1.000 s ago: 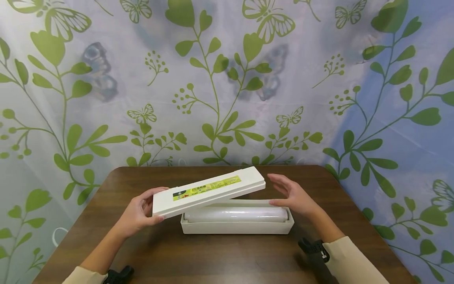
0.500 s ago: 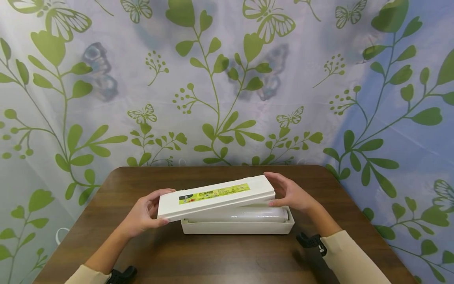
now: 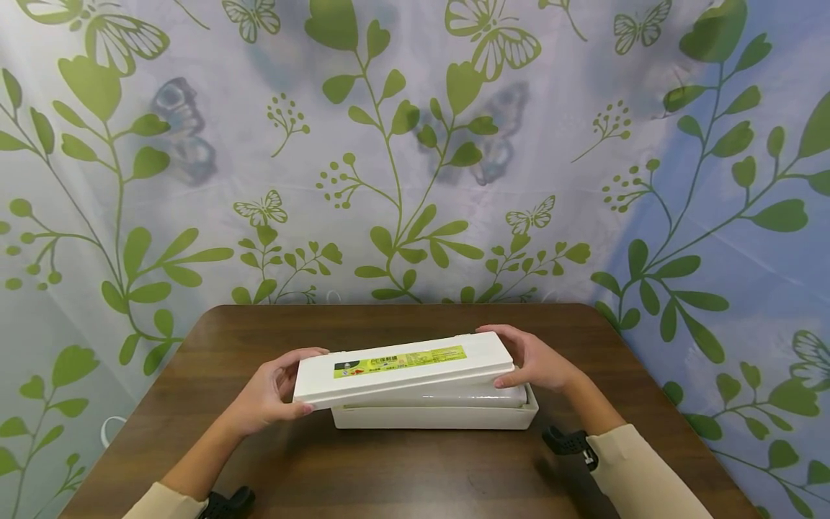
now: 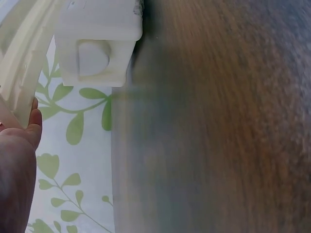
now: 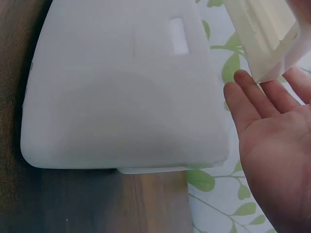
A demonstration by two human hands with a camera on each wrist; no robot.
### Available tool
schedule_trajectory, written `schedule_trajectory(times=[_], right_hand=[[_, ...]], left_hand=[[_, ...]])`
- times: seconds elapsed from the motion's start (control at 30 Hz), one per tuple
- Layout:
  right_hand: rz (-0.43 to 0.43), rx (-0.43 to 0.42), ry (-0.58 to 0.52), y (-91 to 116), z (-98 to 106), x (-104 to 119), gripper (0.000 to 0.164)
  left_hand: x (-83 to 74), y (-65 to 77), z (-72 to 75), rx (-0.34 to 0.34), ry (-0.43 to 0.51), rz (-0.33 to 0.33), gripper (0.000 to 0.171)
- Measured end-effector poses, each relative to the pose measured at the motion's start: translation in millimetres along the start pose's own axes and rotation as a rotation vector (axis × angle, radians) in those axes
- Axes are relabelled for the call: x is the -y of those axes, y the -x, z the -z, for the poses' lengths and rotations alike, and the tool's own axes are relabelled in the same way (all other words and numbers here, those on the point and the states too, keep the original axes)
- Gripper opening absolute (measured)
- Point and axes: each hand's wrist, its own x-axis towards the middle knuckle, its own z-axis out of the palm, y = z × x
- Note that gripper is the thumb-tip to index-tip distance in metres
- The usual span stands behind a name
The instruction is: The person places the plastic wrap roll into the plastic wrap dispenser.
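A white plastic lid with a yellow-green label is held tilted above the long white box, its right end higher. My left hand grips the lid's left end, thumb at the front and fingers behind. At the right end, my right hand pinches the lid between thumb and fingers. Under the lid a shiny film roll lies in the box, mostly covered. In the right wrist view, fingertips meet the lid's edge above the box's end. The left wrist view shows a square recess in the box's other end.
The box stands on a dark brown wooden table with rounded back corners. Behind the table hangs a pale curtain printed with green leaves and butterflies. Black wrist straps circle both forearms at the sleeve ends.
The lid has moved right and down, its right end sinking closer to the box. My right hand, apart from it a second ago, now holds its right end. The box has stayed put.
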Motion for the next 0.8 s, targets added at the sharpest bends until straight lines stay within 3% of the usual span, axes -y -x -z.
schedule_trajectory(times=[0.4, 0.6, 0.8], right_hand=[[0.021, -0.035, -0.035, 5, 0, -8, 0.088], [0.031, -0.059, -0.027, 10, 1, -10, 0.086], [0.044, -0.088, -0.042, 15, 0, -8, 0.087]], left_hand=[[0.2, -8.5, 2.3, 0.026, -0.089, -0.024, 0.076], [-0.8, -13.5, 2.4, 0.058, -0.089, -0.021, 0.078], [-2.2, -16.6, 0.4, 0.042, -0.077, 0.014, 0.080]])
